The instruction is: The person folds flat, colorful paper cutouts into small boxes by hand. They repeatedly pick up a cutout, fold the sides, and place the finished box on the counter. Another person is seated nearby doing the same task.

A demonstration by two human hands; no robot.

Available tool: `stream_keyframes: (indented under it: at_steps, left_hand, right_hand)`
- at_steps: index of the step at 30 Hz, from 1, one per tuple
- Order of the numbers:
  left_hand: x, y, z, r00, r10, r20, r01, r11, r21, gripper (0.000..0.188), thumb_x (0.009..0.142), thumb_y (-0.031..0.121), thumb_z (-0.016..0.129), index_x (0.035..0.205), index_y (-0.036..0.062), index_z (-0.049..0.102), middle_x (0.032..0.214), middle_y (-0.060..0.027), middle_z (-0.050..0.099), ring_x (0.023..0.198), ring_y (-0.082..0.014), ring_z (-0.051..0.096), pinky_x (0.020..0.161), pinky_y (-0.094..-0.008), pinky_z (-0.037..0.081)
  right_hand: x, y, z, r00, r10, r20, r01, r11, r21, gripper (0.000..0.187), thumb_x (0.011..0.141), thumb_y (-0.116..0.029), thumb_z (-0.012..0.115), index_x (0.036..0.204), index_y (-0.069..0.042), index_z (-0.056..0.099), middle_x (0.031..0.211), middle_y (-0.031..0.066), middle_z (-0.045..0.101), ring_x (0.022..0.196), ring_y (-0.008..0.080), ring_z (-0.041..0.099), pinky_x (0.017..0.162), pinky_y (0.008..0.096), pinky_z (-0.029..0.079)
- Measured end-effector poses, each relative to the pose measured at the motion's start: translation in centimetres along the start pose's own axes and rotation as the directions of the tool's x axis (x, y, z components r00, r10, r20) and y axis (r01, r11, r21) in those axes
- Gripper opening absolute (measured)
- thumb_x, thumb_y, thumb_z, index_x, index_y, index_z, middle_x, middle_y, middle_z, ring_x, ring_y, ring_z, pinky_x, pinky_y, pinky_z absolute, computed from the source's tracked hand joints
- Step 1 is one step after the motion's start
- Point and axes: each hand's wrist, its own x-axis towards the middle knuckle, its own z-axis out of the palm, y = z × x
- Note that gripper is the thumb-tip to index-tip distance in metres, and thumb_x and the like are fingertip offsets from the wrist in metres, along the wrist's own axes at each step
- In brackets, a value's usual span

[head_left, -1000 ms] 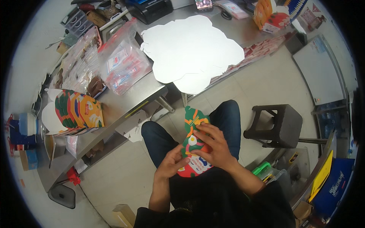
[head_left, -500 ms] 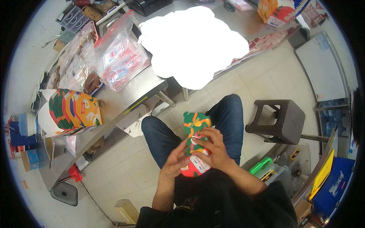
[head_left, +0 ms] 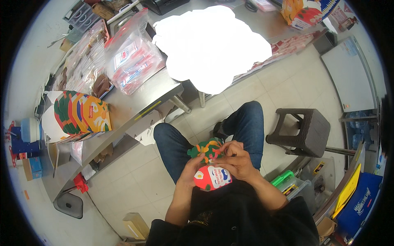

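Note:
Above my lap I hold a printed paperboard piece [head_left: 212, 178] with a red rounded panel nearest me and a green and orange patterned panel beyond it. My left hand [head_left: 191, 169] grips its left edge, with the thumb over the front. On the right, my right hand [head_left: 238, 161] has its fingers bent and pinching the piece near the join of the two panels. Part of the card is hidden behind my fingers. A stack of similar colourful paperboard pieces [head_left: 84, 115] stands on the left end of the metal table [head_left: 139, 98].
A large bright white scalloped shape [head_left: 209, 47] covers the table's middle. Clear bags of red and white packets [head_left: 133, 61] lie beside it. To my right are a dark plastic stool [head_left: 305, 131] and a clear bin with a green-handled lid [head_left: 289, 184]. More printed cartons [head_left: 303, 14] stand far right.
The card's green panel has swung down toward me and left, and the red panel now faces up more fully. My right hand has shifted slightly right and nearer; both hands keep hold.

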Motion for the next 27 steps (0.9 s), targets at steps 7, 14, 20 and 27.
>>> stream_keyframes:
  at_steps: [7,14,20,27]
  left_hand:
    - [-0.4,2.4,1.7,0.997,-0.026,0.067,0.021,0.997,0.076,0.037,0.095,0.016,0.060,0.127,-0.0013,0.053,0.119,-0.0147,0.063,0.104,-0.0252,0.066,0.089,-0.0387,0.056]
    - [-0.9,1.3,3.7,0.941,0.325,0.091,-0.335,0.867,0.368,0.032,0.100,0.014,0.056,0.130,0.0047,0.054,0.124,-0.0088,0.061,0.110,-0.0226,0.063,0.091,-0.0412,0.056]
    - [-0.2,-0.2,4.9,0.897,0.431,0.096,-0.441,0.876,0.194,0.038,0.098,0.006,0.056,0.134,0.0024,0.046,0.128,-0.0102,0.058,0.116,-0.0218,0.059,0.101,-0.0386,0.048]
    - [-0.1,-0.6,7.1,0.882,0.461,-0.094,-0.457,0.887,0.065,0.035,0.101,0.017,0.054,0.132,0.0023,0.048,0.125,-0.0109,0.059,0.113,-0.0222,0.061,0.094,-0.0381,0.053]
  right_hand:
    - [0.1,-0.2,-0.2,0.998,-0.031,0.061,0.015,0.967,0.254,0.024,0.074,-0.010,0.081,0.097,-0.004,0.077,0.067,0.0012,0.039,0.075,0.0203,0.059,0.082,0.0340,0.043]
    - [-0.7,0.9,1.8,0.923,0.364,-0.125,-0.297,0.881,0.368,0.012,0.086,-0.007,0.071,0.094,-0.003,0.063,0.126,0.0111,0.043,0.117,0.0215,0.046,0.097,0.0321,0.039]
    - [0.9,0.4,1.8,0.927,0.327,-0.182,-0.222,0.872,0.436,0.014,0.085,-0.006,0.072,0.090,-0.002,0.060,0.129,0.0152,0.043,0.125,0.0273,0.045,0.106,0.0385,0.034]
    - [1.7,0.6,2.9,0.909,0.258,-0.328,-0.087,0.885,0.457,0.014,0.079,0.005,0.066,0.075,-0.001,0.053,0.132,0.0170,0.043,0.130,0.0313,0.043,0.111,0.0443,0.031]
